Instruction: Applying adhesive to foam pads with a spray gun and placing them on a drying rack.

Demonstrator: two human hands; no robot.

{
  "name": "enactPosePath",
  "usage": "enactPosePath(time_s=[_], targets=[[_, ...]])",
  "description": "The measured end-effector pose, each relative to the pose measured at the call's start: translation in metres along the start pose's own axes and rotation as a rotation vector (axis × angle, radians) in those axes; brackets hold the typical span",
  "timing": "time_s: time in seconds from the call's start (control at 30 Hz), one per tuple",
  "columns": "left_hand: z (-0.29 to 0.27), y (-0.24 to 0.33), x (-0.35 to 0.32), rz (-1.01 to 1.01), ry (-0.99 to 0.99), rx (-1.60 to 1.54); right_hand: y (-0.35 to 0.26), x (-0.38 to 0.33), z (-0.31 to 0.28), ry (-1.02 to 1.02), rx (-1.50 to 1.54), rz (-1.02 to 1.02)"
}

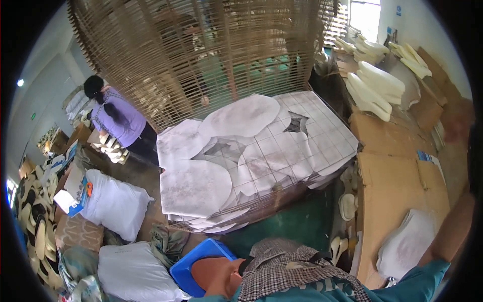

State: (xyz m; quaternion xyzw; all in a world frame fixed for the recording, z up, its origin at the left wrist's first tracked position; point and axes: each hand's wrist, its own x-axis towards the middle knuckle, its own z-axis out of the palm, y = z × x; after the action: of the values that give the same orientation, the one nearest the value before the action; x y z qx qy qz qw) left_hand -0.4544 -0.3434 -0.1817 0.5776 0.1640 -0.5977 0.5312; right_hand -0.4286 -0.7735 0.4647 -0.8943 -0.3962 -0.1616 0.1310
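Note:
My right forearm [453,231] comes out of a teal sleeve at the lower right and runs up along the picture's rim. A reddish blur [457,121] at the right edge above the cardboard looks like my right hand; what it holds is unclear. My left hand is out of sight; only a bent bare arm [216,274] shows beside my checked scarf. In front of me a wire grid rack [322,131] carries several large grey-white rounded sheets [193,186]. A white padded piece [407,244] lies on flat cardboard [387,186] near my right arm.
A blue plastic bin [198,259] sits by my left arm, with white sacks [115,201] to the left. Stacks of pale foam insoles [375,85] lie at the back right. A lattice screen [201,50] stands behind the rack. A person in a lilac top [113,118] works at left.

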Motion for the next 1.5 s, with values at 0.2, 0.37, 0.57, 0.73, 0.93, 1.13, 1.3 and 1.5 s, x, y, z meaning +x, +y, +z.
enactPosePath(time_s=[0.2,0.37,0.57,0.73,0.93,1.13,1.3,1.5], targets=[[-0.044,-0.025,0.013,0.208,0.758,0.207,0.041,0.058,0.172,-0.228,0.342,0.312],[-0.05,0.033,0.034,0.427,0.862,0.05,0.055,-0.055,0.248,-0.477,0.403,0.699],[-0.005,0.058,0.038,0.325,0.656,-0.027,0.016,-0.326,0.312,0.195,0.435,1.451],[0.024,0.086,0.054,0.177,0.662,0.142,-0.075,-0.598,0.358,0.182,-0.316,1.774],[0.058,0.166,0.061,0.304,0.731,0.182,-0.074,-0.522,0.369,0.767,-0.083,1.682],[0.082,0.285,0.101,0.569,0.832,-0.05,-0.042,-0.436,0.391,0.625,0.536,1.638],[0.025,0.4,0.112,0.871,1.359,0.602,-0.012,-0.406,0.402,0.447,0.518,1.595],[-0.042,0.541,0.139,0.708,1.538,0.783,0.046,-0.34,0.407,0.152,0.43,1.639]])
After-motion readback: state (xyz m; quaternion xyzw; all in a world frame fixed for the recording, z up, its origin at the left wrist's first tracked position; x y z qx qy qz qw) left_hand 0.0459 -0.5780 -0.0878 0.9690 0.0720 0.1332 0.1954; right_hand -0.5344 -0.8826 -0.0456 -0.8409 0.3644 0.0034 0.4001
